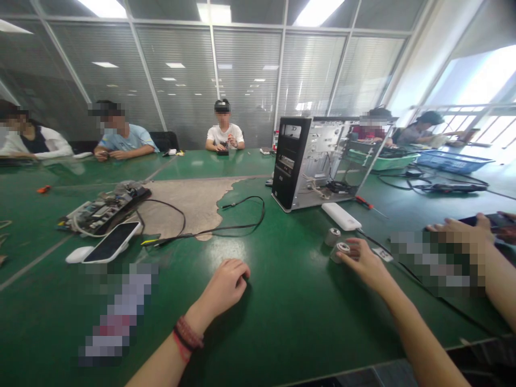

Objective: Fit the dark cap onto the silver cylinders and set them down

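Note:
My left hand (226, 287) rests on the green table (274, 301) in a loose fist, with nothing visible in it. Beaded and red bands circle that wrist. To the right, the thumb and fingers of my right hand (366, 260) close around the side of a small grey cylinder (341, 253), which stands upright and has a pale top with a dark mark. A matching cylinder (332, 236) stands just behind it, closer to a white power bank (341, 216). What the cylinders are, I cannot tell.
An opened computer tower (291, 161) stands beyond the cylinders, with a screwdriver (365, 202) beside it. A black cable (258, 217), a phone (113, 242) and a circuit assembly (107, 209) lie left. At right, another person's hand (463, 236) reaches in. Several people sit around.

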`<state>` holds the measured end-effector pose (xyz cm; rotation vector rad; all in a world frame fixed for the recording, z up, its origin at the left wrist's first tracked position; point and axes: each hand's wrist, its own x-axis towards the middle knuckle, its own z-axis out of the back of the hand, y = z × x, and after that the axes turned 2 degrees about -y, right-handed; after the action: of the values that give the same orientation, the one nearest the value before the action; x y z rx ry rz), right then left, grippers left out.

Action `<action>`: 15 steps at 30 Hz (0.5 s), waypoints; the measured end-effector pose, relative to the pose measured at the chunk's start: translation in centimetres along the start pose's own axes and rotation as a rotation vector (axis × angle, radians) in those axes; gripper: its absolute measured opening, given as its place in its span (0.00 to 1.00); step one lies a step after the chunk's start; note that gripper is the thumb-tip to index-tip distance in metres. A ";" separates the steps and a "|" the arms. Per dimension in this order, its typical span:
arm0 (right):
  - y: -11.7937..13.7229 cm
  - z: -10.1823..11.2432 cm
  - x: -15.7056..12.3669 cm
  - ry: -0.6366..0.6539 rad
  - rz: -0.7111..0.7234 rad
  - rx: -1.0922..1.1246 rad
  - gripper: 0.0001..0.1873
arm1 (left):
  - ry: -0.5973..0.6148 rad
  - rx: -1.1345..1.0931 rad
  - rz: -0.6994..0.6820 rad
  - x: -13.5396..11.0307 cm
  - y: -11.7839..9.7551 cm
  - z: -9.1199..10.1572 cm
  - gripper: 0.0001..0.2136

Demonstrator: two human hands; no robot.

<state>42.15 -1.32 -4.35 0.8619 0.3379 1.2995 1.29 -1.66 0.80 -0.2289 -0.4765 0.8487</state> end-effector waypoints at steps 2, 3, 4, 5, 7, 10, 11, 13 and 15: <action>0.2 -0.6 -0.4 -0.034 -0.002 -0.071 0.23 | -0.004 -0.007 -0.003 0.0 0.0 0.0 0.10; 0.6 -0.9 -0.6 -0.045 0.001 -0.106 0.22 | -0.008 -0.010 -0.003 0.0 0.0 0.0 0.10; 1.2 -1.1 -0.8 -0.050 0.010 -0.128 0.21 | -0.014 -0.013 -0.003 0.0 0.1 0.0 0.11; 2.1 -1.3 -1.1 -0.041 0.034 -0.132 0.21 | -0.020 -0.015 -0.003 0.0 0.1 0.0 0.11; 4.3 -1.7 -1.5 0.029 0.134 -0.085 0.20 | -0.034 -0.019 -0.002 -0.1 0.1 0.0 0.11; 8.6 -2.8 -2.1 0.222 0.339 0.023 0.20 | -0.054 -0.055 0.017 0.0 0.0 0.0 0.11; 10.0 -3.4 -2.2 0.279 0.402 0.049 0.20 | -0.062 -0.088 0.037 0.1 0.0 -0.1 0.10; 12.6 -4.9 -2.2 0.366 0.505 0.091 0.20 | -0.074 -0.199 0.100 0.2 -0.1 -0.1 0.09; 14.6 -6.9 -2.3 0.412 0.578 0.147 0.21 | -0.098 -0.345 0.173 0.3 -0.1 -0.2 0.09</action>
<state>26.78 -0.62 1.07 0.8409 0.5363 2.0204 1.60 -1.47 0.79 -0.5541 -0.7023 0.9461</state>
